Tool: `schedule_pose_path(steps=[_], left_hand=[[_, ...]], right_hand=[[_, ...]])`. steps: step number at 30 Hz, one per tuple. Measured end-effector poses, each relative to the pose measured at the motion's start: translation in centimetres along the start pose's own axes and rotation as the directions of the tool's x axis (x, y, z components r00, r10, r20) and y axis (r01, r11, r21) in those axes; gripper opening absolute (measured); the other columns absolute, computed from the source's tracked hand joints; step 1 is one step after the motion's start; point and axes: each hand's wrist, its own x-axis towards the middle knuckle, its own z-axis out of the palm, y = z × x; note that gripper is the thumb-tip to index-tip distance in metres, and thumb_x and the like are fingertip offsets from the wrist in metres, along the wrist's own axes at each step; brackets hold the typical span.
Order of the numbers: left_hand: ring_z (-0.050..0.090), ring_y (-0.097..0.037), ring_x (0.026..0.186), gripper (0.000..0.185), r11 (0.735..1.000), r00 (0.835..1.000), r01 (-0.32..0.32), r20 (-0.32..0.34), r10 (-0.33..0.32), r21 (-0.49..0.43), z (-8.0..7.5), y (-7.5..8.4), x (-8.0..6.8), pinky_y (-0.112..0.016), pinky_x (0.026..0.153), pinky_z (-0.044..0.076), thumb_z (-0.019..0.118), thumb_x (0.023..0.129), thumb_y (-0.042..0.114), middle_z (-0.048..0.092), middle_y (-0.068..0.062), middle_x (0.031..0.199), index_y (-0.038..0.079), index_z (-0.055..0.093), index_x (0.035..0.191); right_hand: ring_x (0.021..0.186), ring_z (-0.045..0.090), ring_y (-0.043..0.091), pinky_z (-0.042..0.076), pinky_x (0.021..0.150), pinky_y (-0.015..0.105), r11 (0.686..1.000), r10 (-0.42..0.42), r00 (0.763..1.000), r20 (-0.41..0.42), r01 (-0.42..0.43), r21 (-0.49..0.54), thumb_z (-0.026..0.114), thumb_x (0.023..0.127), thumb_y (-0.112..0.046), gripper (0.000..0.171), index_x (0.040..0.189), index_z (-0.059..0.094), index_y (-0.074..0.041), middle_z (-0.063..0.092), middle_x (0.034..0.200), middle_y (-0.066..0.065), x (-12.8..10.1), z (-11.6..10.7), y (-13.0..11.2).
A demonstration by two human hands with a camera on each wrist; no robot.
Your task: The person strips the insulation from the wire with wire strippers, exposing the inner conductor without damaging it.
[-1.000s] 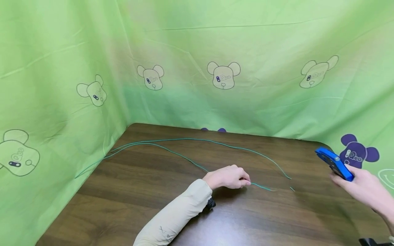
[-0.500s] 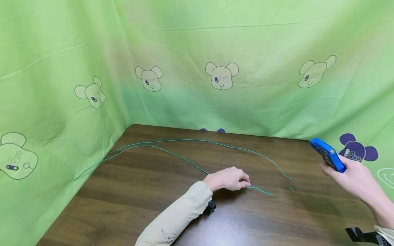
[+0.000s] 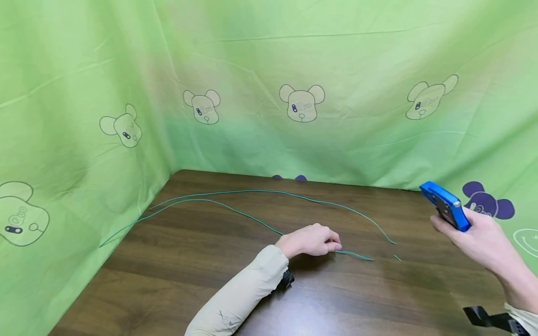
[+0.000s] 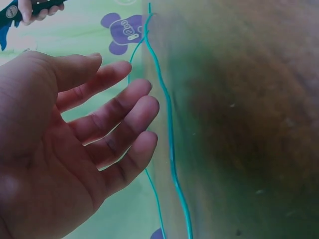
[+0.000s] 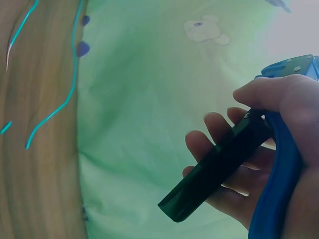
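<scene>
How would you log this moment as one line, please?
left hand: rests on green wire | right hand: grips blue tool, raised | table: short wire scrap

Wire (image 3: pixel 252 219): teal green.
Tool (image 3: pixel 445 205): bright blue, black handle.
Table (image 3: pixel 189 280): dark brown wood grain.
Curtain (image 3: pixel 336 56): light green, printed bear heads, some purple.
Sleeve (image 3: pixel 239 298): beige.

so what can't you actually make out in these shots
- Left hand: the head view hides the fingertips under the knuckles, and the left wrist view shows loose fingers clear of the green wire, so contact is unclear.
- Blue tool: its working end is cut off by the right wrist view's edge and too small in the head view.
- Small wire scrap: too small to read.
- Wire's left end: lost against the green cloth, head view.
</scene>
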Motion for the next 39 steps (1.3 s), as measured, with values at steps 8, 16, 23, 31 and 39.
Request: schedule_pose_path(steps=[8,16,23,31,39], left_hand=[[0.054,0.005,0.071,0.023,1.000,1.000,0.002,-0.009,-0.002,-0.029,-1.1,-0.3,0.0,-0.011,0.071,0.042,0.051,0.102,0.032,0.063,0.019,0.083,0.026,0.071,0.110],[0.056,0.004,0.076,0.025,1.000,0.999,-0.027,-0.034,0.026,-0.005,-2.5,-0.5,0.2,-0.010,0.072,0.042,0.050,0.103,0.031,0.068,0.015,0.093,0.022,0.071,0.113],[0.055,0.003,0.073,0.024,0.999,0.998,-0.038,-0.054,0.037,-0.022,-3.1,-0.4,0.8,-0.011,0.070,0.042,0.050,0.103,0.029,0.068,0.013,0.089,0.020,0.071,0.111],[0.054,0.002,0.073,0.025,1.000,0.996,-0.028,-0.089,0.027,-0.003,-3.3,-0.9,1.6,-0.011,0.071,0.042,0.048,0.103,0.026,0.066,0.013,0.089,0.019,0.071,0.110],[0.053,0.002,0.070,0.024,0.999,0.991,-0.016,-0.130,0.011,-0.033,-4.0,-1.0,2.5,-0.011,0.070,0.042,0.049,0.103,0.025,0.063,0.013,0.085,0.017,0.070,0.110]], right_hand=[[0.059,0.049,-0.006,0.036,0.048,0.023,0.998,-0.026,0.999,-0.048,0.029,0.057,0.074,0.087,-0.026,0.024,0.100,0.067,-0.007,0.060,0.068,-0.028,-0.2,-0.5,-1.7],[0.067,0.053,-0.014,0.041,0.051,0.017,0.991,-0.036,0.999,-0.037,0.040,0.125,0.074,0.088,-0.023,0.026,0.113,0.066,-0.022,0.053,0.079,-0.044,-0.4,-1.0,-2.3],[0.060,0.053,-0.009,0.038,0.050,0.018,0.990,-0.036,0.996,-0.077,0.046,0.135,0.074,0.088,-0.024,0.022,0.106,0.067,-0.015,0.057,0.072,-0.041,-0.1,-1.3,-3.4],[0.061,0.053,-0.007,0.036,0.053,0.015,0.974,-0.119,0.983,-0.136,0.142,0.174,0.074,0.088,-0.018,0.010,0.097,0.070,-0.016,0.064,0.072,-0.031,0.7,-1.2,-5.1],[0.065,0.056,-0.007,0.039,0.058,0.012,0.958,-0.138,0.982,-0.128,0.166,0.234,0.070,0.091,-0.016,0.006,0.093,0.072,-0.010,0.068,0.078,-0.030,1.1,-0.9,-6.1]])
